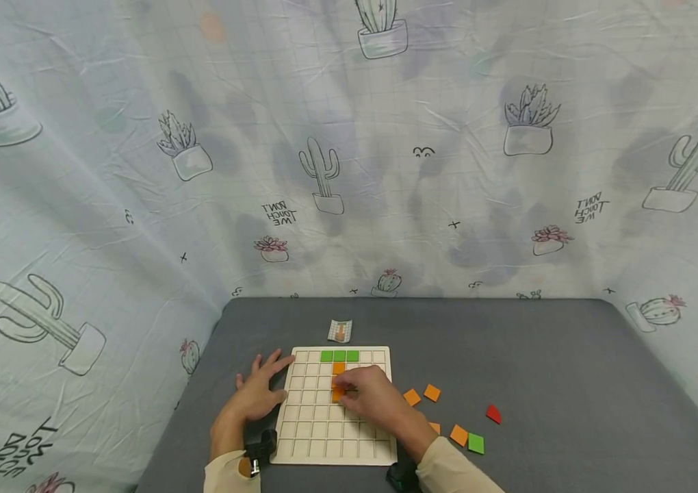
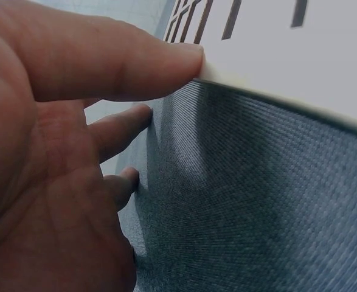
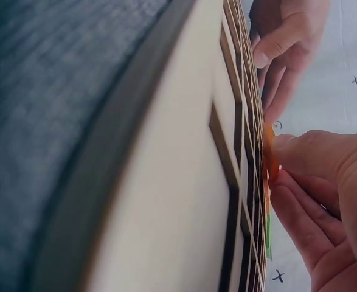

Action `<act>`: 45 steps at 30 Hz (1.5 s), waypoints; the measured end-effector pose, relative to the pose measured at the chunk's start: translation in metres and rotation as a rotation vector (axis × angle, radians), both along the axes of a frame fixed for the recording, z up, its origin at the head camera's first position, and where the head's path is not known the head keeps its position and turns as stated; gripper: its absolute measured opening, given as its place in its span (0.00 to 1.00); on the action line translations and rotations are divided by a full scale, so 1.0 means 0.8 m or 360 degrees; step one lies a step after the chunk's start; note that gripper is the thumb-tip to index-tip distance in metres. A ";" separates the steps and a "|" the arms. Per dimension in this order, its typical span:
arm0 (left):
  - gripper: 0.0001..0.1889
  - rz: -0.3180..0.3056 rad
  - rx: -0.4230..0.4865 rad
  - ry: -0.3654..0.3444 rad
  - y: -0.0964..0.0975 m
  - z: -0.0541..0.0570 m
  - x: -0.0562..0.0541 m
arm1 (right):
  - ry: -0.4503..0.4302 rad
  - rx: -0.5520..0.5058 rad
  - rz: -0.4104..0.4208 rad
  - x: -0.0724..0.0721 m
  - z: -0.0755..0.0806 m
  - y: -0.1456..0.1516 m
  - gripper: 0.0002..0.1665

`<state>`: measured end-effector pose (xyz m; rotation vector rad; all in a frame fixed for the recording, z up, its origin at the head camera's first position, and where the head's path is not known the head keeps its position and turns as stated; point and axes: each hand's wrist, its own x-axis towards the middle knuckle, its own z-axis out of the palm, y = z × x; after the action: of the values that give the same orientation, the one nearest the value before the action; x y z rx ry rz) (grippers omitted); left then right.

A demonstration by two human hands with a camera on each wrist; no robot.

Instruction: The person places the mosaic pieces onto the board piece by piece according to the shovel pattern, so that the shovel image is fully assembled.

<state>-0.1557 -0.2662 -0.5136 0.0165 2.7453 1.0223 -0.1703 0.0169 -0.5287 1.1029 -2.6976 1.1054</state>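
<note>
Pinching one orange tile

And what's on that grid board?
Three green squares in a row, and orange squares below the middle one. The right hand covers part of the board; whatever lies beneath can't be seen.

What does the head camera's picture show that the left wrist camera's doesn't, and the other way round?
Only the head view shows the right hand, orange square tiles, green square tiles, a red wedge-shaped piece and a small printed card. Only the left wrist view shows the palm of the left hand. Both share that hand, the pale gridded board and the dark grey tabletop.
</note>
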 end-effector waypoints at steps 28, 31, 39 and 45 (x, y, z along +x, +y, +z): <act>0.39 -0.0019 0.0051 -0.0035 -0.001 0.000 -0.001 | 0.0014 -0.0131 0.0038 0.007 0.004 0.029 0.17; 0.39 -0.0020 0.0058 -0.0036 -0.002 0.000 -0.001 | -0.0107 -0.0164 0.0032 0.011 0.006 0.043 0.18; 0.39 -0.0022 0.0064 -0.0029 -0.003 -0.003 -0.001 | -0.0209 -0.0277 0.0005 0.019 0.015 0.090 0.18; 0.39 -0.0016 0.0074 -0.0030 -0.003 -0.002 -0.001 | -0.0162 -0.0275 -0.0073 0.022 0.022 0.125 0.19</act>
<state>-0.1568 -0.2687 -0.5154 0.0281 2.7015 1.0778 -0.1530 0.1170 -0.5115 0.9794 -2.6239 1.3921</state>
